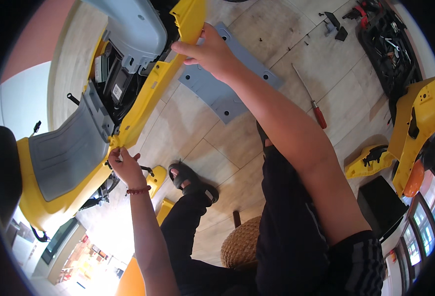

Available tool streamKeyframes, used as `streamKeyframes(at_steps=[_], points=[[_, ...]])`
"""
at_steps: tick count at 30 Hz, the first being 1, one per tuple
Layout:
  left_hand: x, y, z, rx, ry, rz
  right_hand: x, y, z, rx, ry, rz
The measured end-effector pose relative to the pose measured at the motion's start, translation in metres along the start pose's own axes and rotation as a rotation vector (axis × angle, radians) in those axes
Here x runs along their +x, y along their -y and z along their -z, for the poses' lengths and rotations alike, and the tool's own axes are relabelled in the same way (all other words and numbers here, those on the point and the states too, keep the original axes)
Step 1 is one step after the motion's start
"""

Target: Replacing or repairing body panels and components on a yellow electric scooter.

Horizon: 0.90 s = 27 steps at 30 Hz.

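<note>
A yellow scooter with grey plastic trim stands on the left, its middle opened up to a black battery-like box (118, 90) and wiring. Along its near side runs a long yellow side panel (146, 101). Toward the panel's upper end, my right hand (211, 53) grips the edge, thumb on one face and fingers round the other. My left hand (127, 167) is closed at the panel's lower end, beside the grey footboard (69, 143), its fingertips pinching there. Part of its grip is hidden.
A flat grey cover (217, 79) lies on the floor under my right hand, beside a red-handled screwdriver (318, 116) and scattered screws. At the right are a black tool case (390, 49), yellow body panels (415, 128) and a black box (381, 204). A woven stool (241, 244) is beneath me.
</note>
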<state>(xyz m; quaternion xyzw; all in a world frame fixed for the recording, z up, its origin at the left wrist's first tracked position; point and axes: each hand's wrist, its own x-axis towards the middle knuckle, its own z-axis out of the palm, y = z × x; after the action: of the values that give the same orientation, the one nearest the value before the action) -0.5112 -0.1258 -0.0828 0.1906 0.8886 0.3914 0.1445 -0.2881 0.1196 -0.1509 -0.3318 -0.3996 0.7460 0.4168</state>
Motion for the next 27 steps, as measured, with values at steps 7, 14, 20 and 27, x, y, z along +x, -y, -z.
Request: streamKeyframes(at_steps=[7, 14, 20, 27], points=[[0.007, -0.007, 0.001, 0.03, -0.018, 0.012, 0.007, 0.012, -0.009, -0.005, -0.047, 0.005], [0.006, -0.012, 0.005, -0.014, -0.012, 0.021, 0.012, 0.015, -0.009, -0.143, 0.018, 0.115], [0.007, -0.012, 0.007, -0.015, -0.009, 0.032, 0.013, 0.005, -0.011, -0.152, -0.058, 0.124], [0.009, -0.012, 0.008, -0.016, -0.018, 0.044, 0.013, -0.002, -0.012, -0.173, -0.079, 0.065]])
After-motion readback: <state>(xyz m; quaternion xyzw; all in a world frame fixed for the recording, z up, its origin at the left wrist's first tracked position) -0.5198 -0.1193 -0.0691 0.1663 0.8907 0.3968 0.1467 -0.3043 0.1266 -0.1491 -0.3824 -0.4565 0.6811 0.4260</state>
